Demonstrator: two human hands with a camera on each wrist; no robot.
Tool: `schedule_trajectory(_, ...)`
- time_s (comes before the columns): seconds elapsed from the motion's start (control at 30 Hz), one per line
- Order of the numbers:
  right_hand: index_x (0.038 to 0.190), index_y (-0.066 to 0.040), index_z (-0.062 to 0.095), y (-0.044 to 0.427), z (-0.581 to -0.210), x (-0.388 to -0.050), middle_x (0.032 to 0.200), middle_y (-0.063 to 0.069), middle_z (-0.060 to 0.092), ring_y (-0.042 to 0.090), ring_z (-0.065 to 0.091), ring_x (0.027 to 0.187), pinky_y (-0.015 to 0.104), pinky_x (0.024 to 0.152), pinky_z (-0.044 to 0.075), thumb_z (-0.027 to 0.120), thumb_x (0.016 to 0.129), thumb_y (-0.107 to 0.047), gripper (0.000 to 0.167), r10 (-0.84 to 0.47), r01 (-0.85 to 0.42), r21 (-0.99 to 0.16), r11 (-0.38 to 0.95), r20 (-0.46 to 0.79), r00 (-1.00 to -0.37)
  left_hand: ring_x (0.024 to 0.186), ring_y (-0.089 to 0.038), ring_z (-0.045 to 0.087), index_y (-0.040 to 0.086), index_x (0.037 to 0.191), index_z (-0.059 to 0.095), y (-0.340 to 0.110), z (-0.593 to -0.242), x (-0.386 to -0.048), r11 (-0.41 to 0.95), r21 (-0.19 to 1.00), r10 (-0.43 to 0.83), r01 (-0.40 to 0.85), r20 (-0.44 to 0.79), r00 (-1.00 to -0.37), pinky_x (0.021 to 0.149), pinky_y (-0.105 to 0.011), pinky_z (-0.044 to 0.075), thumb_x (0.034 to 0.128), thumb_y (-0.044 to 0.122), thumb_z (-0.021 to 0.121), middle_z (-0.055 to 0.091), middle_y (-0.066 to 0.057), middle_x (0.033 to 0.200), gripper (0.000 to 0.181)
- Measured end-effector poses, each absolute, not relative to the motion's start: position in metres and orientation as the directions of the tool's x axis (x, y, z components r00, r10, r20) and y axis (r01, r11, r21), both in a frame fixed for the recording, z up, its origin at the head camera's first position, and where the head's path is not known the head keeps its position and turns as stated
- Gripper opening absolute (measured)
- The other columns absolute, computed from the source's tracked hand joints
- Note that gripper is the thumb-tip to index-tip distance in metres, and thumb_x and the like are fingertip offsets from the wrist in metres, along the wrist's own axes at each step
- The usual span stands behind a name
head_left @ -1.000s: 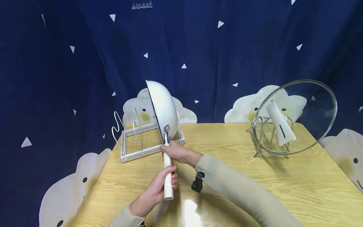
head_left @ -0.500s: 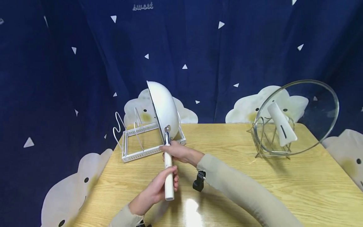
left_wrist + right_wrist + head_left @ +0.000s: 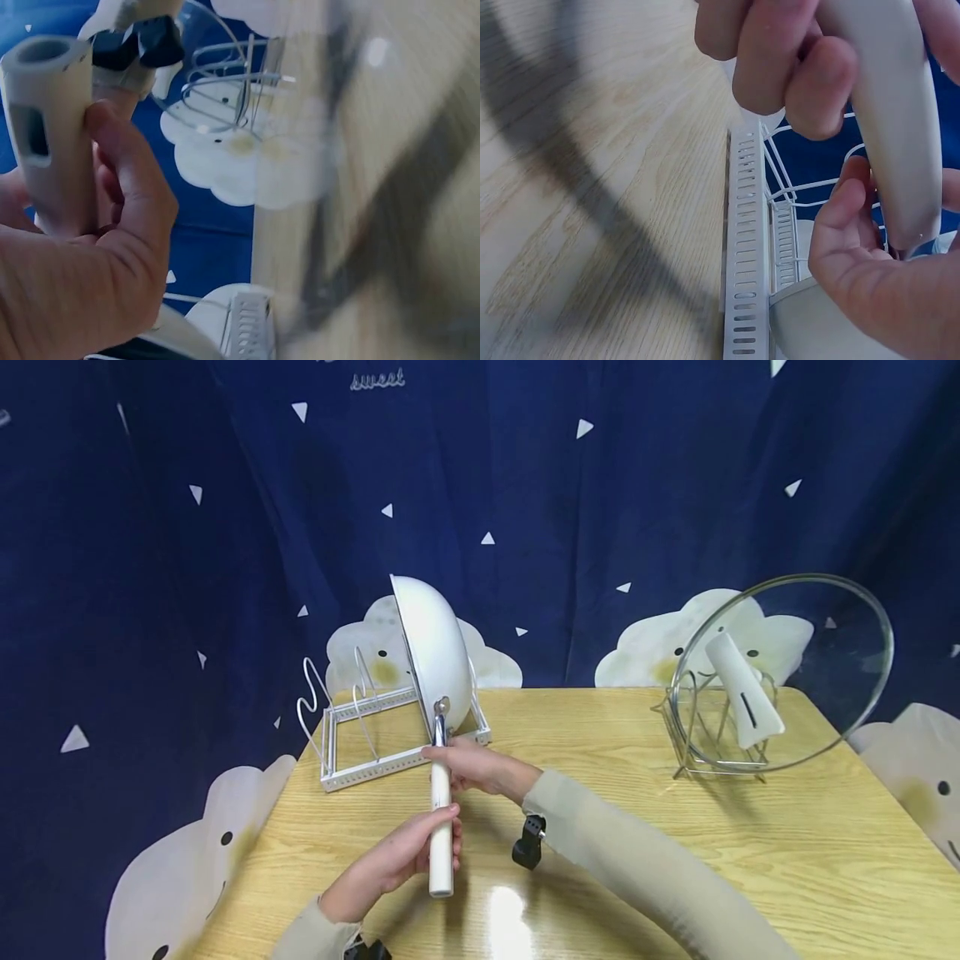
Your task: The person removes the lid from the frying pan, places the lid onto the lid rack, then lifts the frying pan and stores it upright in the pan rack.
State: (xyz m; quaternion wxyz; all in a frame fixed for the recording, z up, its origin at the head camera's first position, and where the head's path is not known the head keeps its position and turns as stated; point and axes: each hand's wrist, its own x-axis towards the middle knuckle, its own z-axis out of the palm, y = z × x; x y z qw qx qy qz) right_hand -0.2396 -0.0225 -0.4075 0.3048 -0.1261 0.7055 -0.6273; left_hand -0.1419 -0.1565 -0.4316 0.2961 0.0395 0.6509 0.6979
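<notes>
A white wok (image 3: pixel 435 643) with a long pale handle (image 3: pixel 441 860) stands on its side in a white wire rack (image 3: pixel 375 767), its rounded bottom facing right. Closer to the wok, my right hand (image 3: pixel 480 766) grips the handle just below the metal joint, thumb across the top. Lower down, my left hand (image 3: pixel 401 852) holds the same handle, fingers wrapped beneath and thumb on top. In the left wrist view the hollow handle end (image 3: pixel 45 51) sticks out past the left hand. The wok's inside is hidden from the head view.
A glass lid (image 3: pixel 832 727) with a white grip (image 3: pixel 742 689) leans in a small metal stand (image 3: pixel 697 760) at the table's right. A dark blue curtain (image 3: pixel 540 485) hangs behind the wooden table (image 3: pixel 585 727). Upright wire dividers (image 3: pixel 307 710) rise from the rack's left part.
My left hand and the handle's end have shifted slightly left and down, and its thumb sits a little lower. The right hand and the wok stay nearly in place.
</notes>
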Motion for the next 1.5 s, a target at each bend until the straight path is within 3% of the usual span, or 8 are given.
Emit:
schedule_trajectory(0.2, 0.090, -0.003, 0.050, -0.022, -0.405, -0.239, 0.065, 0.004, 0.053, 0.012, 0.051, 0.055, 0.021, 0.050, 0.046, 0.051, 0.096, -0.027, 0.025, -0.569, 0.197, -0.962, 0.189, -0.271, -0.776, 0.070, -0.012, 0.060, 0.005, 0.093, 0.055, -0.165, -0.423, -0.143, 0.189, 0.945, 0.421, -0.266, -0.323, -0.848, 0.061, -0.029, 0.050, 0.0947, 0.041, 0.048, 0.060, -0.004, 0.080, 0.037)
schedule_trajectory(0.47, 0.083, -0.007, 0.052, -0.020, -0.407, -0.238, 0.064, 0.005, 0.055, 0.013, 0.052, 0.054, 0.027, 0.055, 0.050, 0.051, 0.096, -0.029, 0.026, -0.551, 0.165, -0.955, 0.248, -0.279, -0.786, 0.071, -0.017, 0.061, -0.012, 0.114, 0.050, -0.173, -0.419, -0.147, 0.297, 0.936, 0.377, -0.187, -0.295, -0.878, 0.055, -0.029, 0.053, 0.0953, 0.036, 0.051, 0.060, -0.007, 0.083, 0.051)
schedule_trajectory(0.87, 0.079, -0.007, 0.056, -0.013, -0.410, -0.237, 0.064, 0.006, 0.059, 0.016, 0.055, 0.057, 0.029, 0.057, 0.051, 0.050, 0.096, -0.032, 0.031, -0.542, 0.162, -0.933, 0.321, -0.321, -0.776, 0.070, -0.018, 0.064, -0.005, 0.098, 0.055, -0.178, -0.421, -0.152, 0.354, 0.927, 0.361, -0.124, -0.258, -0.896, 0.053, -0.030, 0.054, 0.0946, 0.029, 0.055, 0.062, -0.007, 0.081, 0.034)
schedule_trajectory(1.2, 0.077, -0.006, 0.056, -0.010, -0.412, -0.235, 0.063, 0.007, 0.053, 0.014, 0.053, 0.055, 0.025, 0.053, 0.048, 0.049, 0.095, -0.026, 0.028, -0.546, 0.167, -0.936, 0.309, -0.318, -0.775, 0.068, -0.020, 0.063, -0.007, 0.101, 0.057, -0.181, -0.421, -0.156, 0.417, 0.906, 0.351, -0.075, -0.237, -0.906, 0.058, -0.041, 0.056, 0.0946, 0.026, 0.055, 0.063, -0.007, 0.080, 0.033)
schedule_trajectory(1.5, 0.088, 0.000, 0.058, -0.007, -0.419, -0.234, 0.076, 0.012, 0.061, 0.017, 0.058, 0.060, 0.029, 0.057, 0.053, 0.049, 0.096, -0.026, 0.028, -0.506, 0.167, -0.921, 0.353, -0.337, -0.794, 0.068, -0.026, 0.064, -0.003, 0.095, 0.060, -0.183, -0.415, -0.160, 0.513, 0.858, 0.303, -0.004, -0.186, -0.935, 0.055, -0.041, 0.056, 0.0953, 0.030, 0.054, 0.062, -0.011, 0.080, 0.034)
